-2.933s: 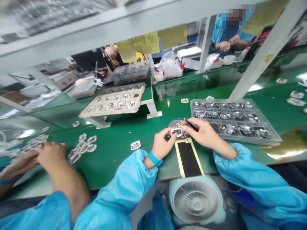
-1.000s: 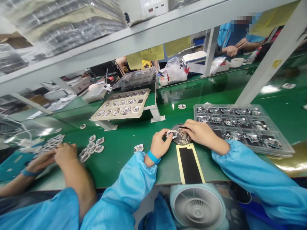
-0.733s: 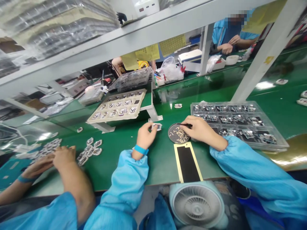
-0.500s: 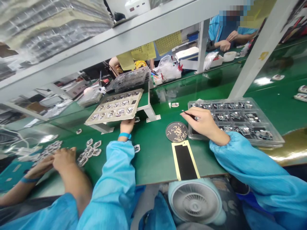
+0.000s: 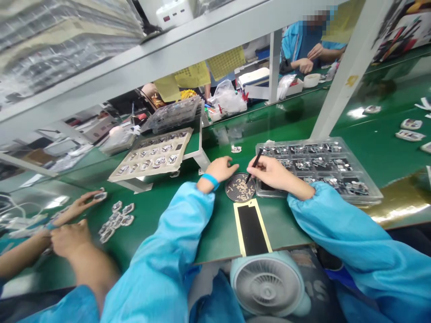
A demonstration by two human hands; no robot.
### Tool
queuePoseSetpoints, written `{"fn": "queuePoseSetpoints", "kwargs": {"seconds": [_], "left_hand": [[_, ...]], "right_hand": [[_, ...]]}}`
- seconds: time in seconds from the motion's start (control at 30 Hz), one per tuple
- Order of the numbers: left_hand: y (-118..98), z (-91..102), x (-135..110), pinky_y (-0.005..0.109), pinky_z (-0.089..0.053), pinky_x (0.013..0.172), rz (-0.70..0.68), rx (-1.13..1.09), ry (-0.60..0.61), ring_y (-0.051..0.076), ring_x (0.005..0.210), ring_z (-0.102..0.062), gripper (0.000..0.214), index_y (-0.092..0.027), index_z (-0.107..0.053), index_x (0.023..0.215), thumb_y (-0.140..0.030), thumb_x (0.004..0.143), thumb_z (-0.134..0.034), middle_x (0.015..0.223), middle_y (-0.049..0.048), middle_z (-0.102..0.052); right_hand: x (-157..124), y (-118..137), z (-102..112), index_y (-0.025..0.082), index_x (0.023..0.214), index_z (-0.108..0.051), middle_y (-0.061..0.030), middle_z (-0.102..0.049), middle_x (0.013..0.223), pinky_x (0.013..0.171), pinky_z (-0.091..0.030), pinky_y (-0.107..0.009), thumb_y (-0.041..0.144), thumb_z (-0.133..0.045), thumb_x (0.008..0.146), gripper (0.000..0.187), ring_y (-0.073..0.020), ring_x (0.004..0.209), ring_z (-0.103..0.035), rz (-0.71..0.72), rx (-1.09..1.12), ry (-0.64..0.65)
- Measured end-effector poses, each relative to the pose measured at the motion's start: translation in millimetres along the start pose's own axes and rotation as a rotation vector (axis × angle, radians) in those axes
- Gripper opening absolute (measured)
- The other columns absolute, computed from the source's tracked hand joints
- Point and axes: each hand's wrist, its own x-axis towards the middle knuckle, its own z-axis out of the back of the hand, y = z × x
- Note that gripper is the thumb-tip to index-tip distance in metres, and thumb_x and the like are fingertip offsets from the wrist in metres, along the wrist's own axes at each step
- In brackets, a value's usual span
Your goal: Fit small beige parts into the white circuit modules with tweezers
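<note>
My right hand (image 5: 274,174) grips dark tweezers (image 5: 255,164), whose tip points down among small beige pieces (image 5: 240,187) in a round, mesh-patterned dish (image 5: 227,194). Left of that dish is my left hand (image 5: 221,169), with a blue wristband. Its thumb and forefinger are apart and nothing shows between them. A clear compartment tray (image 5: 365,179) holding small electronic parts lies to the right, partly behind my right hand. Below the dish, a black rectangular pad (image 5: 252,231) with a yellow border lies on the green table.
A beige tray (image 5: 151,168) of small white-rimmed parts rests on a raised stand (image 5: 198,158). Several loose parts (image 5: 116,220) lie at left, near a co-worker's hands (image 5: 72,235). One white part (image 5: 236,149) sits behind the dish. A fan (image 5: 268,285) is below the table edge.
My left hand has come out from beside the raised tray and moved right to the dish. My right hand has lowered the tweezers into the dish. A co-worker's hand has reached out to a part.
</note>
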Motion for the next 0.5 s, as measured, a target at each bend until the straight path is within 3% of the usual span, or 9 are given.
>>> {"fn": "queuePoseSetpoints", "kwargs": {"seconds": [0.13,0.27,0.4,0.5], "left_hand": [[-18,-24.0,69,0.046,-0.045,0.106,0.168,-0.008,-0.082,0.044,0.132,-0.056,0.077,-0.004,-0.057,0.133,-0.061,0.084,-0.07,0.14,0.0311,-0.056],[-18,-35.3,98,0.047,-0.042,0.11,0.251,-0.086,-0.139,0.045,0.138,-0.05,0.072,-0.003,-0.053,0.132,-0.05,0.082,-0.075,0.146,0.0333,-0.048],[-7,-30.4,86,0.039,-0.049,0.099,0.22,-0.242,-0.134,0.035,0.122,-0.063,0.054,-0.008,-0.056,0.12,-0.042,0.082,-0.075,0.13,0.026,-0.063],[2,-26.2,40,0.031,-0.054,0.084,0.138,-0.413,-0.12,0.023,0.098,-0.071,0.051,-0.014,-0.05,0.124,-0.032,0.082,-0.072,0.113,0.0134,-0.071]], "right_hand": [[3,-11,-2,0.018,0.091,-0.073,-0.005,-0.073,0.083,0.071,-0.051,-0.034,0.041,-0.069,0.09,0.024,-0.019,0.074,-0.064,0.02,-0.13,0.094],[0,-12,0,0.018,0.093,-0.075,-0.0055,-0.075,0.09,0.076,-0.052,-0.035,0.043,-0.071,0.089,0.026,-0.0198,0.079,-0.066,0.038,-0.122,0.097],[-2,-9,-3,0.018,0.092,-0.075,-0.0067,-0.074,0.089,0.072,-0.052,-0.034,0.047,-0.073,0.087,0.029,-0.0198,0.078,-0.066,0.04,-0.097,0.082],[-5,-5,-5,0.017,0.092,-0.076,-0.007,-0.074,0.087,0.071,-0.053,-0.034,0.048,-0.075,0.085,0.032,-0.019,0.075,-0.065,0.038,-0.078,0.109]]}}
